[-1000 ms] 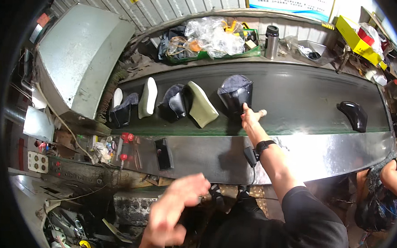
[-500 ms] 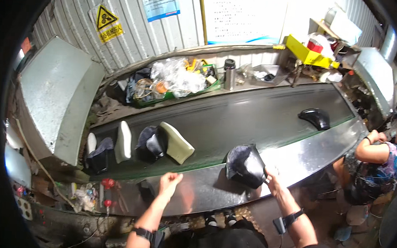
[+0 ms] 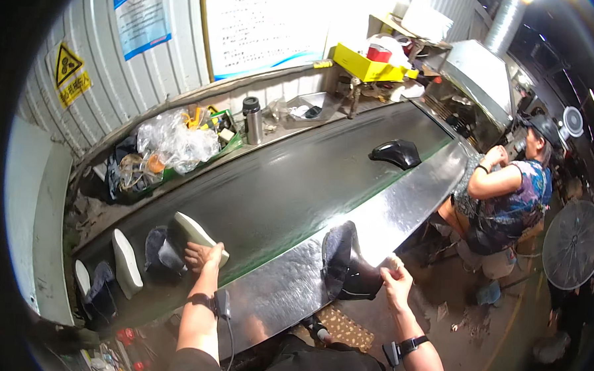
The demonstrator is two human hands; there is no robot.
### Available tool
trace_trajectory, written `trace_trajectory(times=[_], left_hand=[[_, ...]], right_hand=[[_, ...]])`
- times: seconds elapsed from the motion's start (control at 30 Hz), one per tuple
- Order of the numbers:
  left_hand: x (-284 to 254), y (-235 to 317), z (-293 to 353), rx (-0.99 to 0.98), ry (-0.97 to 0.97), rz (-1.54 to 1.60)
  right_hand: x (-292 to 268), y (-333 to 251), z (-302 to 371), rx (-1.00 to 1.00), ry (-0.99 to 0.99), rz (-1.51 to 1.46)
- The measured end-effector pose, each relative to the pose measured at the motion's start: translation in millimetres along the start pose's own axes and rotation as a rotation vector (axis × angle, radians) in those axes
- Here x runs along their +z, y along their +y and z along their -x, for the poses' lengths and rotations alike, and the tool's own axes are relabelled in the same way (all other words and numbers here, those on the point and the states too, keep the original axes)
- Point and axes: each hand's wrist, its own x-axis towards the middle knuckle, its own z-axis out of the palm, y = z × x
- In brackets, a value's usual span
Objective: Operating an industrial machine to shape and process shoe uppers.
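Note:
My left hand is closed around the lower end of a cream wedge shoe sole on the dark belt. Beside it lies a black shoe upper with grey fuzzy lining. Further left are a second pale sole, another dark upper and a third pale sole. A larger black fleece-lined upper rests on the metal ledge. By its right edge my right hand is pinched; what its fingers hold, if anything, I cannot make out.
A glossy black shoe piece sits at the belt's far right. Along the back stand a green tray of plastic bags, a steel flask and a yellow box. Another person sits at the right.
My left hand has moved from above the metal ledge to the cream sole and taken hold of it. The upper on the ledge has turned. The view has swung right.

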Motion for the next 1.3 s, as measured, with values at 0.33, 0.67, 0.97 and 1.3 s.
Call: trace_trajectory(times=[0.33, 0.67, 0.97, 1.3], left_hand=[[-21.0, -33.8, 55.5, -0.058, -0.245, 0.123], [-80.6, -75.2, 152.4, 1.141, 0.273, -0.183], [5.0, -84.8, 257.3, 1.698, 0.426, -0.028], [-5.9, -70.1, 248.8, 0.919, -0.836, 0.857]], right_hand=[[-13.1, 6.7, -39.0, 0.075, -0.014, -0.098], [-2.8, 48.3, -34.2, 0.313, -0.326, -0.436], [-6.8, 29.9, -11.6, 0.701, -0.457, -0.807], [-0.3, -60.8, 33.8, 0.056, -0.425, -0.121]])
